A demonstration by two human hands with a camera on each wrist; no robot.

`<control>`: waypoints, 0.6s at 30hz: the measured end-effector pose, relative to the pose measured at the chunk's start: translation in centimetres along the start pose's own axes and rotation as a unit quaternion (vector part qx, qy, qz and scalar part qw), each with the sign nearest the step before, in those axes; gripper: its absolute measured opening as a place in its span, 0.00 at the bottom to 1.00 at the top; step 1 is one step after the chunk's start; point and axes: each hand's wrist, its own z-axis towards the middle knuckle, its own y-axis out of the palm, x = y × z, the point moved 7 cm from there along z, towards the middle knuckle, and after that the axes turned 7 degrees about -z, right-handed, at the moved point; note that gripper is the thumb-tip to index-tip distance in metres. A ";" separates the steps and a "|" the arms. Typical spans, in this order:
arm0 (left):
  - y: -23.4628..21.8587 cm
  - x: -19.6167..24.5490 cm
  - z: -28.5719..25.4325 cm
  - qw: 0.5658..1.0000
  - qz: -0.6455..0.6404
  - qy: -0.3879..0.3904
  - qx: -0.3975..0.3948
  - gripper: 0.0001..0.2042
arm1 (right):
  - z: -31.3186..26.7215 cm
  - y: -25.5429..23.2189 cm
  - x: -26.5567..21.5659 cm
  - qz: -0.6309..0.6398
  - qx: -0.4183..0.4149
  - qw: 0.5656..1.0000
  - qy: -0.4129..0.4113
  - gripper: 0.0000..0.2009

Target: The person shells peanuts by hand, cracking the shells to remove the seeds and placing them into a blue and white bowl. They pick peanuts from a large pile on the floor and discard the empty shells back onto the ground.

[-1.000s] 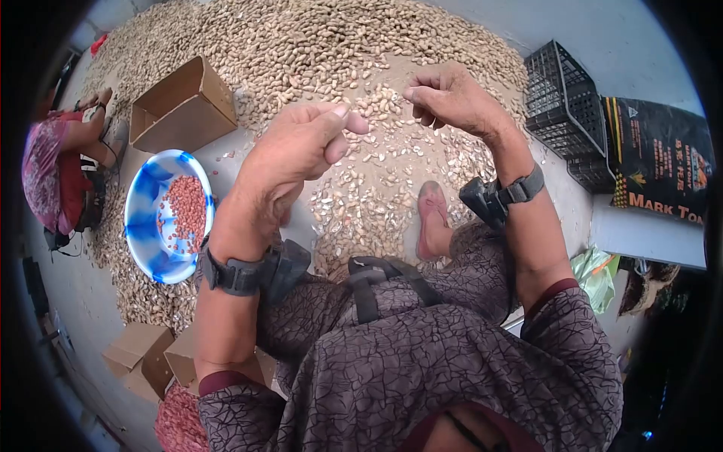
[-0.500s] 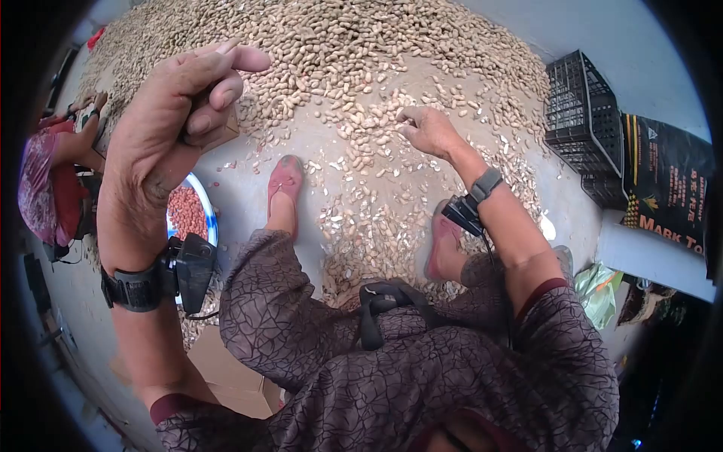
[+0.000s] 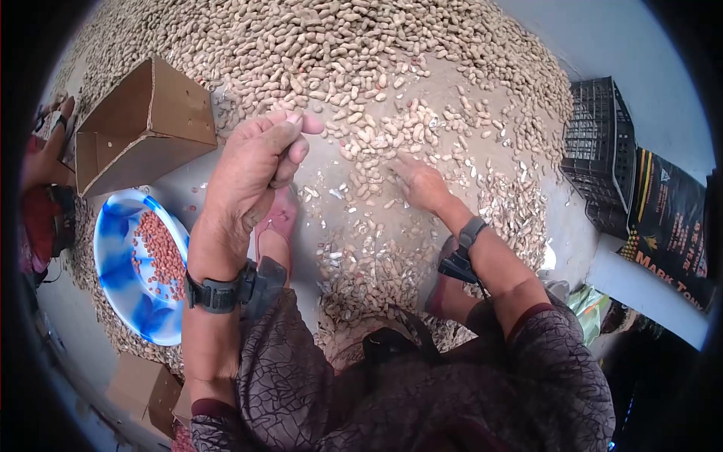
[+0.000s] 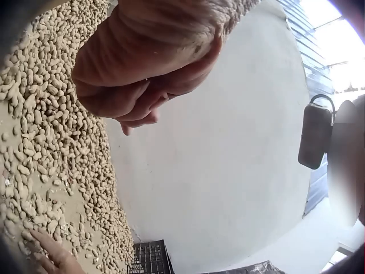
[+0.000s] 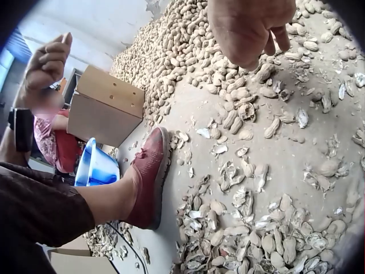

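My left hand point(image 3: 252, 162) is raised over the floor, right of the blue-and-white basin point(image 3: 113, 282), with its fingers curled and the thumb against the index finger. No object shows in it, though its palm is hidden. Down among loose peanuts point(image 3: 367, 167), my right hand point(image 3: 423, 186) reaches with loosely extended fingers, the fingertips right at the nuts. Ahead rises a large pile of unshelled peanuts point(image 3: 339, 45). Reddish shelled kernels point(image 3: 160, 256) lie inside the basin. Broken shells point(image 3: 361, 264) are scattered between my feet.
An open cardboard box point(image 3: 181, 105) stands behind the basin. A black plastic crate point(image 3: 599, 143) and a black printed bag point(image 3: 670, 226) are along the right wall. Another person point(image 3: 41, 169) sits at the far left. A red shoe point(image 5: 149, 177) is beside the shells.
My left hand rose toward the left, then came back rightward. The right hand moved down to the loose peanuts and its fingers straightened. The head view has shifted.
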 end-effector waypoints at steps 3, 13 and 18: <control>0.2 -2.0 0.0 0.999 -0.005 -0.043 0.011 0.10 | 0.3 1.7 -0.4 -0.018 0.038 0.999 -0.006 0.21; -0.3 -3.6 -0.9 0.997 -0.045 -0.054 -0.009 0.10 | -1.4 4.8 0.4 0.065 0.056 0.987 0.133 0.10; -0.7 -2.8 -0.9 0.998 -0.059 -0.021 0.000 0.11 | -1.4 7.7 1.7 0.334 -0.136 0.891 0.276 0.07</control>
